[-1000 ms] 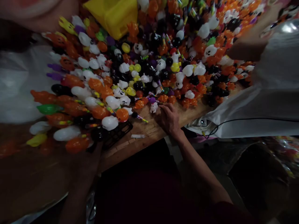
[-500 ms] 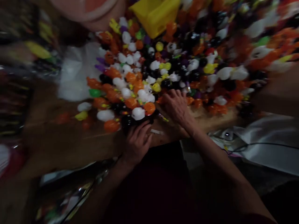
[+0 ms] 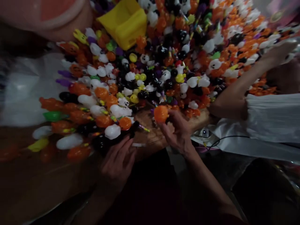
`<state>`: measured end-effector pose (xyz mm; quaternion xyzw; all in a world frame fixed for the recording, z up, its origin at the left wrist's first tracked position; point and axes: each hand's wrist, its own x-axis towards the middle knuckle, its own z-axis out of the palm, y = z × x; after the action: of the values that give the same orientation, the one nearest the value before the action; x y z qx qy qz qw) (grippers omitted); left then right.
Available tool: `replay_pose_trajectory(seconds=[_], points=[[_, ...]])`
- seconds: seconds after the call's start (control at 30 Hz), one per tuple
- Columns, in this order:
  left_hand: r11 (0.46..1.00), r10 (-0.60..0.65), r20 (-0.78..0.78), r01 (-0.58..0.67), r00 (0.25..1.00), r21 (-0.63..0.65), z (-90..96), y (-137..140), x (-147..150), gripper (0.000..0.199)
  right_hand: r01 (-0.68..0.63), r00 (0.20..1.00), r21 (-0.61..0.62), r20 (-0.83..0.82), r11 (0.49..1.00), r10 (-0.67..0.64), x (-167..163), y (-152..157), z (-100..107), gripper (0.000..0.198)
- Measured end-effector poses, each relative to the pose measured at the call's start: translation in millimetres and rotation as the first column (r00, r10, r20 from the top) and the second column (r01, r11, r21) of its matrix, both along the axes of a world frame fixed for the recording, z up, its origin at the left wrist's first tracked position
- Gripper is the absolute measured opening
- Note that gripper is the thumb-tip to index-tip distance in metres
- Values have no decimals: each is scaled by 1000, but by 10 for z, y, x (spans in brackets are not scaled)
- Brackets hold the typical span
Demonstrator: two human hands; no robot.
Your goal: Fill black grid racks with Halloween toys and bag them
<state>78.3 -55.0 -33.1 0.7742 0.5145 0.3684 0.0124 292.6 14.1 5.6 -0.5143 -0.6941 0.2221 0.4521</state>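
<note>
My right hand has a round orange plastic toy pinched between thumb and fingers, raised just above the wooden table near its front edge. My left hand lies at the edge with its fingers stretched out against a glossy black object, whose kind I cannot make out. Just beyond those fingers are a white toy and a small orange toy. A thin stick with a yellow end and a white strip lie between my hands.
A large heap of small ghost and pumpkin toys covers the table. A yellow tub sits in it, beside a pink basin. Another person's arm reaches in from the right. White plastic lies left.
My right hand has lifted the round orange toy from the heap's near edge and turned toward me. My left hand stays by the black object. The view has shifted right, bringing another person's arm further in.
</note>
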Motion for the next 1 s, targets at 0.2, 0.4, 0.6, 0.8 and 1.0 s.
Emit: replay_pose_trajectory(seconds=[0.2,0.4,0.6,0.8,1.0], points=[[980,-43,250,89,967,-178,-11,142,244,56,-368,929,-320,-160,873,333,-172,-313,64,28],[928,42,382,106,923,-358,-202,287,230,38,-122,966,-285,186,951,180,272,3,-6,23],[919,17,490,179,872,-352,-169,143,277,48,236,903,-124,395,964,-170,290,131,-483,20],[875,89,467,155,880,-459,-396,211,316,22,260,893,-112,406,959,-195,-138,549,-417,21],[843,-18,512,289,859,-455,-359,225,346,32,444,727,26,574,896,-377,157,1109,-327,14]])
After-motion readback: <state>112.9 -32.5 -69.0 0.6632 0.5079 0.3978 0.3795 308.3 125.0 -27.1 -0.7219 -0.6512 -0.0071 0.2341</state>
